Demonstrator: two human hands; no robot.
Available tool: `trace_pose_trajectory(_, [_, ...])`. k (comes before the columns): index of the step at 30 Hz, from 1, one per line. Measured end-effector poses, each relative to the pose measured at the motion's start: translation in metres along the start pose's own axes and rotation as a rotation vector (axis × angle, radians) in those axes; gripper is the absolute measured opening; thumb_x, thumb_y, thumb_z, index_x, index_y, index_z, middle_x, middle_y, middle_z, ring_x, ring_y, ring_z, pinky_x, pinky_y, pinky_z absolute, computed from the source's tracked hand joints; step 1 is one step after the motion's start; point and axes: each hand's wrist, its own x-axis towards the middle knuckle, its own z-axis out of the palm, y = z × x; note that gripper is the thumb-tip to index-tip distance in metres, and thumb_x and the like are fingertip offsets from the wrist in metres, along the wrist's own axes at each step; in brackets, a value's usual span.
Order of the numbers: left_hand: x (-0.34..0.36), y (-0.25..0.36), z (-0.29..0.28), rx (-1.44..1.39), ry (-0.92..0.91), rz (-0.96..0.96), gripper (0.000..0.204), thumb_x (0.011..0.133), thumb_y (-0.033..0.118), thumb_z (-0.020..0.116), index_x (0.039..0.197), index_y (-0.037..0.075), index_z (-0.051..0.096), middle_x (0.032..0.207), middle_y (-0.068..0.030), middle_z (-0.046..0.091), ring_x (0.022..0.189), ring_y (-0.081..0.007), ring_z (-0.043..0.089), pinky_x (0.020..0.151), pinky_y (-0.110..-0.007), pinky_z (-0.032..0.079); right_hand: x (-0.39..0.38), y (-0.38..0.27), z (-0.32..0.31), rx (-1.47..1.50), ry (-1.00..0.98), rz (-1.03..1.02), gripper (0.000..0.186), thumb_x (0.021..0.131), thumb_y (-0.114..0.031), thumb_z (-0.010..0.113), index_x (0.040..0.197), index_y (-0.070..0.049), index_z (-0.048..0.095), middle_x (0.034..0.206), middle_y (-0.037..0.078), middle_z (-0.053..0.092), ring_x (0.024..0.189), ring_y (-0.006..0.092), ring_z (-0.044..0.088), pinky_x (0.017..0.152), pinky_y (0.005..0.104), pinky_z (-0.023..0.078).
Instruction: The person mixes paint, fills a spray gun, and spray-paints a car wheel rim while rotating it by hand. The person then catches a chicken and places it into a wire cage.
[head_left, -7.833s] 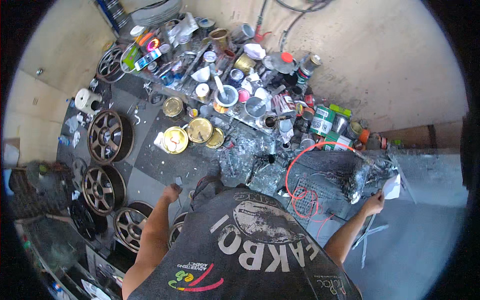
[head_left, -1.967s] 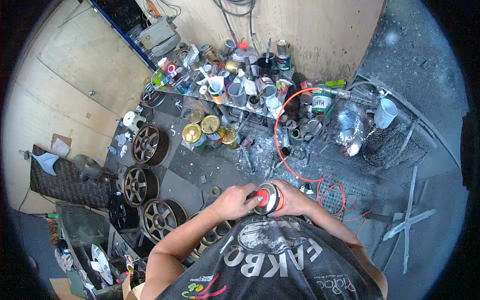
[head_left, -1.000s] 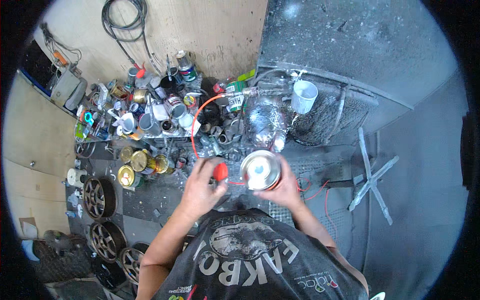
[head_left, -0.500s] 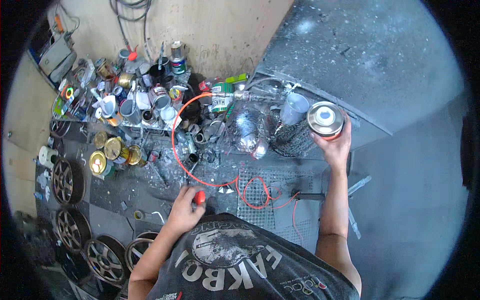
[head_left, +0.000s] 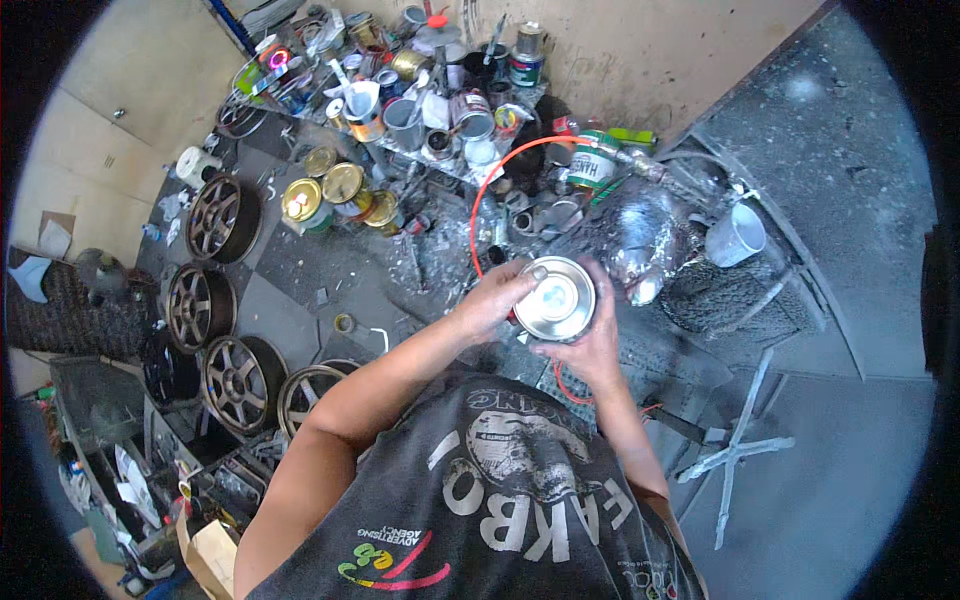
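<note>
A round metal can (head_left: 556, 300) with a shiny silver top is held between my two hands in front of my chest. My right hand (head_left: 592, 340) is wrapped around its right and near side, fingers closed. My left hand (head_left: 492, 303) grips the left side, with the thumb lying over the top rim. A small bit of red shows just under the left hand; I cannot tell what it belongs to. The fingers behind the can are hidden. An orange hose (head_left: 477, 215) curves down behind the can from the bench side.
A cluttered bench (head_left: 385, 150) with cans and cups stands at the far side. Gold-lidded tins (head_left: 345, 188) sit on the floor, with several wheel rims (head_left: 243, 384) at left. A translucent cup (head_left: 735, 237) and a metal cross-shaped stand (head_left: 735, 450) are at right.
My right hand has brought the can in from the far right to my chest. The left hand, earlier apart with a red cap in it, has come up against the can. The view has turned left.
</note>
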Motion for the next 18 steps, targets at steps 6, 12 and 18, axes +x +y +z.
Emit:
trace_pose_trajectory(6, [-0.002, -0.022, -0.037, 0.276, 0.162, 0.014, 0.048, 0.091, 0.032, 0.055, 0.122, -0.005, 0.05, 0.109, -0.0112, 0.06, 0.096, -0.0151, 0.058, 0.081, -0.029, 0.049, 0.001, 0.002, -0.004, -0.484, -0.375, -0.258, 0.056, 0.063, -0.033, 0.079, 0.11, -0.008, 0.062, 0.1, 0.008, 0.053, 0.095, 0.0288, 0.054, 0.082, 0.0431, 0.045])
trace_pose_trajectory(12, [0.004, -0.074, -0.055, 1.024, 0.113, -0.161, 0.051, 0.086, 0.046, 0.056, 0.117, 0.006, 0.056, 0.106, -0.0188, 0.063, 0.097, -0.0286, 0.061, 0.084, -0.038, 0.046, -0.026, 0.033, 0.018, -0.59, -0.535, -0.114, 0.027, 0.077, -0.031, 0.067, 0.084, -0.006, 0.059, 0.081, 0.014, 0.062, 0.076, 0.0316, 0.062, 0.067, 0.043, 0.05])
trace_pose_trajectory(18, [0.004, -0.19, -0.08, 1.063, -0.204, -0.052, 0.051, 0.095, 0.043, 0.037, 0.132, 0.009, 0.044, 0.125, -0.0181, 0.053, 0.117, -0.0334, 0.05, 0.099, -0.037, 0.038, -0.088, 0.096, 0.036, -0.606, -0.812, -0.007, 0.019, 0.083, -0.028, 0.058, 0.086, -0.01, 0.062, 0.085, 0.012, 0.064, 0.076, 0.0319, 0.064, 0.064, 0.0436, 0.051])
